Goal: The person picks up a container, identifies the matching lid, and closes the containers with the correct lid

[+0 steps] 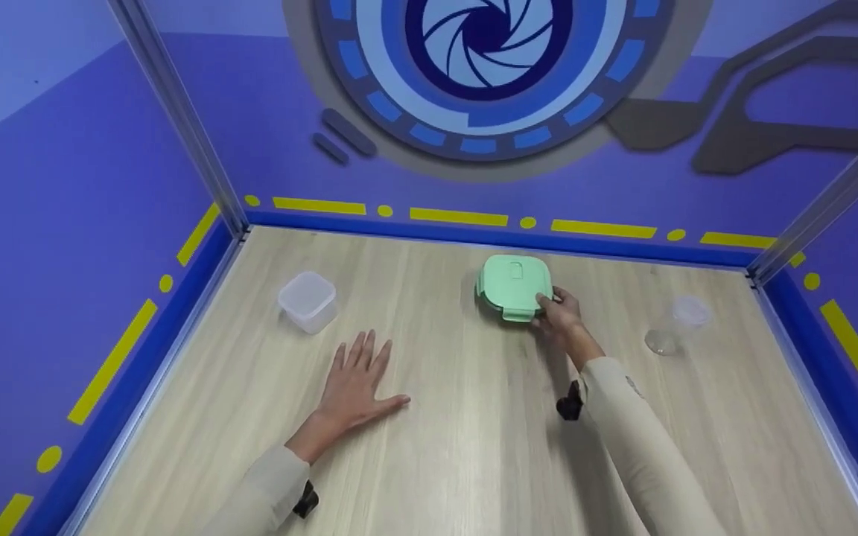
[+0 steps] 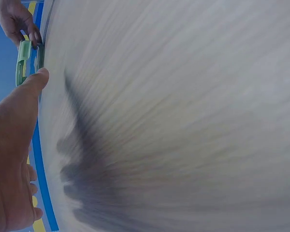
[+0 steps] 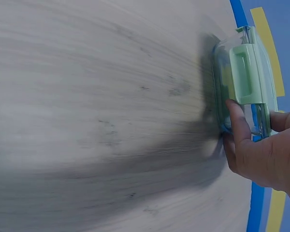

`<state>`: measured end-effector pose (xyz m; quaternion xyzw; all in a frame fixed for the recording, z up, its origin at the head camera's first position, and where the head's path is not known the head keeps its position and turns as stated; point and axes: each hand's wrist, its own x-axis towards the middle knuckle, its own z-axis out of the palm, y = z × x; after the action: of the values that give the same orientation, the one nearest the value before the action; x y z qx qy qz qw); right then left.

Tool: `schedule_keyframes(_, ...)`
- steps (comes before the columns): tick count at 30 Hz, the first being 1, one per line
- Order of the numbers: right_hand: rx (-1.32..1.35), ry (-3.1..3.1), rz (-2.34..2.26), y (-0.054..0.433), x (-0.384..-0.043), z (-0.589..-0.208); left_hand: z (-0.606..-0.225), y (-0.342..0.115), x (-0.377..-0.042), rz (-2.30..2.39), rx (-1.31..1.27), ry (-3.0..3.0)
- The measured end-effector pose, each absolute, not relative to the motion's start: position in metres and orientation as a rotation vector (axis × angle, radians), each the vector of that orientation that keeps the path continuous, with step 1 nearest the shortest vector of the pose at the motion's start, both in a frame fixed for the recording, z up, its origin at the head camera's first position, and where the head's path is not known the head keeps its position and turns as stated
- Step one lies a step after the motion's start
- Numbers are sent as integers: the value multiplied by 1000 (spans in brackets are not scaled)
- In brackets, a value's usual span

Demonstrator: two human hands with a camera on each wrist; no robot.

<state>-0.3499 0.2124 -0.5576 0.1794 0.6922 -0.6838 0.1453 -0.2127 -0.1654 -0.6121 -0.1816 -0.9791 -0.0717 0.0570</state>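
Observation:
A clear glass food container with a pale green clip-on lid [image 1: 516, 279] is at the back of the table, right of the middle. My right hand [image 1: 564, 318] grips its front right corner, the thumb on top of the lid. In the right wrist view, fingers [image 3: 239, 123] press against the glass side below a green side clip [image 3: 245, 75]. My left hand [image 1: 354, 387] hovers over the tabletop with fingers spread, holding nothing; its shadow shows beneath in the left wrist view. Beyond its fingertips stands a square translucent plastic tub [image 1: 307, 299].
A small clear cup-like piece [image 1: 691, 311] and a round clear disc [image 1: 662, 342] lie on the right of the wooden table [image 1: 444, 447]. Blue printed panels [image 1: 429, 179] close off the back and both sides, with metal posts [image 1: 183, 112] at the corners.

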Motion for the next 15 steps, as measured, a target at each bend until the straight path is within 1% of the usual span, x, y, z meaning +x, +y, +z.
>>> schedule_keyframes(9, 606, 2043, -1962, 226, -346, -563, -614, -159, -213, -253, -575, -2983)
schedule_keyframes(15, 501, 2119, -1941, 235, -344, -573, -612, -162, -214, -256, -550, -2987)
